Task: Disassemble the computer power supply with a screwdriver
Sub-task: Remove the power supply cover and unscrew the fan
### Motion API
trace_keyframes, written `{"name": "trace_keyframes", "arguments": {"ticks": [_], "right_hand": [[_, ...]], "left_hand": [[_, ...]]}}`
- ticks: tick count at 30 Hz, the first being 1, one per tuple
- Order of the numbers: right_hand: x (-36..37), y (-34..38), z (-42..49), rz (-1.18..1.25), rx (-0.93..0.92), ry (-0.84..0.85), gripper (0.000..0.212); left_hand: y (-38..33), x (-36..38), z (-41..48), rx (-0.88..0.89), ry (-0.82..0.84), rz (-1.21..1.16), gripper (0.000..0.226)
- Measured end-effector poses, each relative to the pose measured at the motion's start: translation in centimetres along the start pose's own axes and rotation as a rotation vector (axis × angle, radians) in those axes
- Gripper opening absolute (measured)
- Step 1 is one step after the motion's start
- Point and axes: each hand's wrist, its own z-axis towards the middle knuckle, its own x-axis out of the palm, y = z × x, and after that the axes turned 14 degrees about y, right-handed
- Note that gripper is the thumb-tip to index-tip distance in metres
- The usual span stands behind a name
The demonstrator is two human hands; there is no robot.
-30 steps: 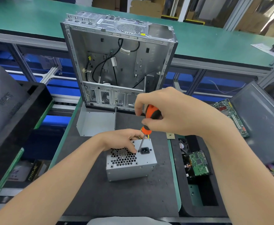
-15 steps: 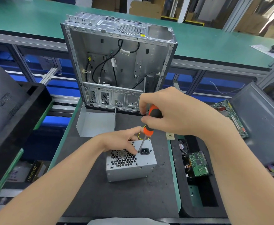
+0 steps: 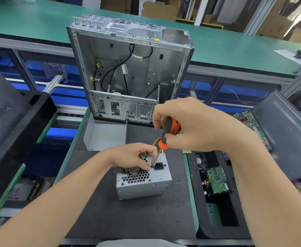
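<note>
- One power supply (image 3: 143, 182): a grey metal box standing on the dark desk (image 3: 128, 220), directly below both hands. Its upper face carries a honeycomb vent and one black mains socket (image 3: 159, 166).
- One screwdriver (image 3: 163, 143), with an orange-and-black handle. It tilts from the right hand down to the left, and its tip meets the upper face just left of the socket.
- Right hand (image 3: 190, 125): clenched round the screwdriver handle, above and to the right of the left hand.
- Left hand (image 3: 133, 155): rests on the power supply with fingers bent and fingertips at the blade tip. Whether they pinch the blade or a screw cannot be told.
- Yellow wires (image 3: 156, 141): they emerge between the two hands, behind the box.
- One open computer case (image 3: 128, 68): upright beyond both hands, with black cables inside.
- One bent metal panel (image 3: 104, 136): beyond the left hand.
- Two green circuit boards: one (image 3: 217, 179) below the right forearm, one (image 3: 253, 127) further to its right.
</note>
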Motion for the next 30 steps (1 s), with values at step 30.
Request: {"name": "trace_keyframes", "arguments": {"ticks": [30], "right_hand": [[0.0, -0.6, -0.1, -0.095, 0.055, -0.108, 0.011]], "left_hand": [[-0.7, 0.7, -0.6, -0.059, -0.159, 0.284, 0.009]]}}
